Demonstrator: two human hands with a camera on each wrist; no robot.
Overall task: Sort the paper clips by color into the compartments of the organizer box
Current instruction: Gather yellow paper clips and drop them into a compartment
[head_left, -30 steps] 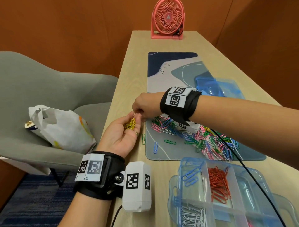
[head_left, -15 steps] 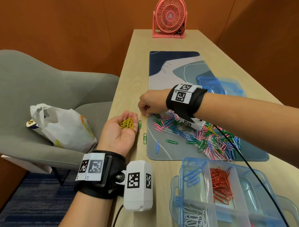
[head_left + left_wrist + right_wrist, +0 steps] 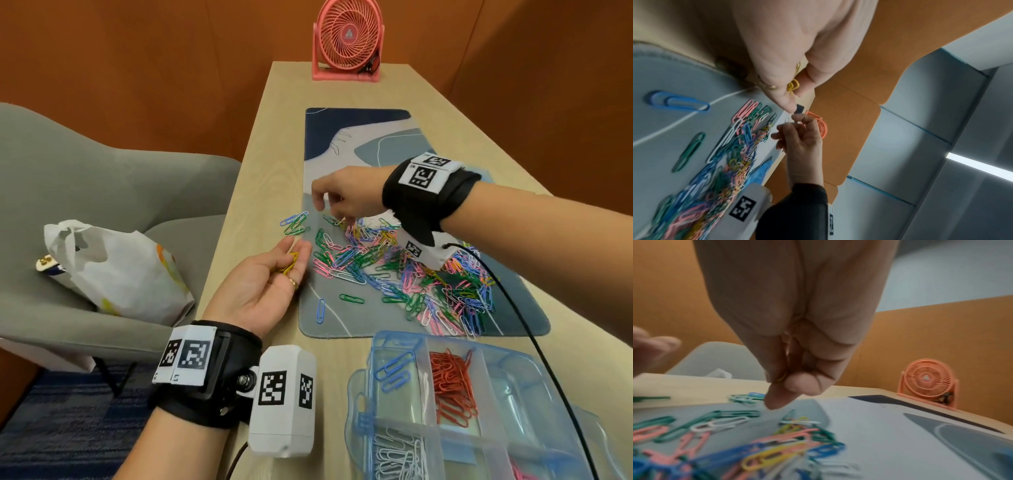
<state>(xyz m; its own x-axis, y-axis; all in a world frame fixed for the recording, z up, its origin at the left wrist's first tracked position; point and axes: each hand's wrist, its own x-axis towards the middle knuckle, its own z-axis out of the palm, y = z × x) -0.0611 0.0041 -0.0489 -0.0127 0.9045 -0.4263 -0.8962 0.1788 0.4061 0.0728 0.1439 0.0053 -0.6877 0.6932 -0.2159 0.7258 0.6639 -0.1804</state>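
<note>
My left hand [image 3: 274,274] lies palm up at the mat's left edge, fingers cupped round a small bunch of yellow paper clips [image 3: 290,262]; in the left wrist view thumb and fingers close on those yellow paper clips [image 3: 793,84]. My right hand [image 3: 337,202] hovers over the far-left end of the mixed pile of clips [image 3: 411,274], fingers pointing down. In the right wrist view, thumb and forefinger pinch a sliver of yellow clip [image 3: 782,378]. The blue organizer box [image 3: 394,334] sits at the near right and holds blue clips [image 3: 394,371], red clips [image 3: 452,387] and white clips [image 3: 400,452] in separate compartments.
The pile lies on a blue-grey desk mat [image 3: 359,137]. A few blue and green clips [image 3: 295,222] lie off the mat on the wooden table. A pink fan [image 3: 347,37] stands at the far end. A grey chair with a plastic bag [image 3: 116,267] is left. A black cable [image 3: 534,342] crosses the mat.
My right hand left the left palm and moved right onto the mat, down to the pile. The left hand shifted toward the mat and its fingers curled more round the yellow clips.
</note>
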